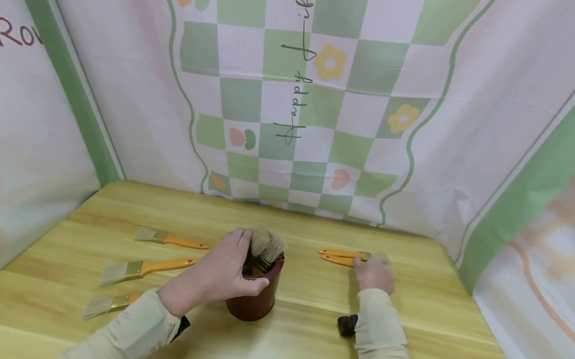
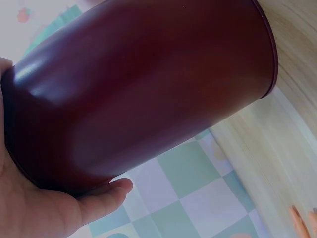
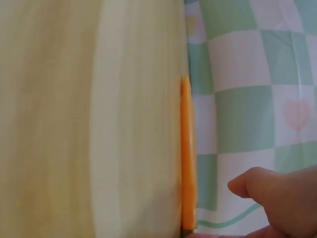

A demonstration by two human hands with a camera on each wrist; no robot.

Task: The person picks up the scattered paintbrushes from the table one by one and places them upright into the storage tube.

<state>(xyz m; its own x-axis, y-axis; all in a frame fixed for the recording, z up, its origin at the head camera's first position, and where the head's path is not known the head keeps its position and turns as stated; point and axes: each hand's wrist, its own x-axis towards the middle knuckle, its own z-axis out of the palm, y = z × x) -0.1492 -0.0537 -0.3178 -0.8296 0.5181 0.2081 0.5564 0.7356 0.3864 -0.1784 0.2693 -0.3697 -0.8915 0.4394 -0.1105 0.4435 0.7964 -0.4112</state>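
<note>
A dark red cylindrical pot [image 1: 251,305] stands on the table, its side filling much of the left wrist view. My left hand [image 1: 220,267] grips it near the rim, thumb on the near side. Brush bristles [image 1: 266,243] stick up out of the pot beside the fingers; what lies deeper inside is hidden. To the right, two orange-handled paintbrushes [image 1: 339,253] lie side by side. My right hand [image 1: 375,276] is over their bristle end. In the right wrist view its thumb [image 3: 255,183] is held apart from an orange handle [image 3: 188,158], with fingers low by the handle's end.
Three more orange-handled paintbrushes lie on the left of the wooden table [image 1: 301,338]: a far one [image 1: 185,242], a middle one [image 1: 165,265] and a near one [image 1: 112,304], partly behind the left arm. A checkered cloth [image 1: 312,148] hangs behind the table.
</note>
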